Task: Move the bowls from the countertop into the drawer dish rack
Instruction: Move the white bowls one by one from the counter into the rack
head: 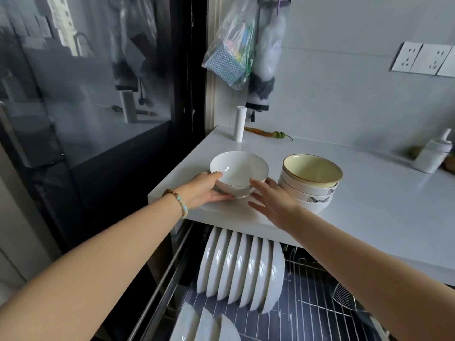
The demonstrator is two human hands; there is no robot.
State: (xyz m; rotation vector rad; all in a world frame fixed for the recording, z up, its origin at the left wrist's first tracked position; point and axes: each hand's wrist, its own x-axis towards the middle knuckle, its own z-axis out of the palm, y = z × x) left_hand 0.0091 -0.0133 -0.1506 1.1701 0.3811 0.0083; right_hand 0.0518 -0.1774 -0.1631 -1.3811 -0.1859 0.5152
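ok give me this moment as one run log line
phase: pick up | left hand: on white bowl | right hand: open beside it | bowl stack: on countertop | drawer dish rack: open

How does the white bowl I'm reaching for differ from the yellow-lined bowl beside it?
The white bowl is white inside; the yellow-lined bowl is pale yellow with a dark rim. The white bowl sits alone on the countertop; the yellow-lined bowl tops a stack. Both stand upright.

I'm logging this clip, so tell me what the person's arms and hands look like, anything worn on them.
Both forearms are bare, with no sleeves in view and no gloves. The left hand has a beaded bracelet at the wrist, brown beads mixed with pale turquoise ones. The right hand shows no ring, watch or band.
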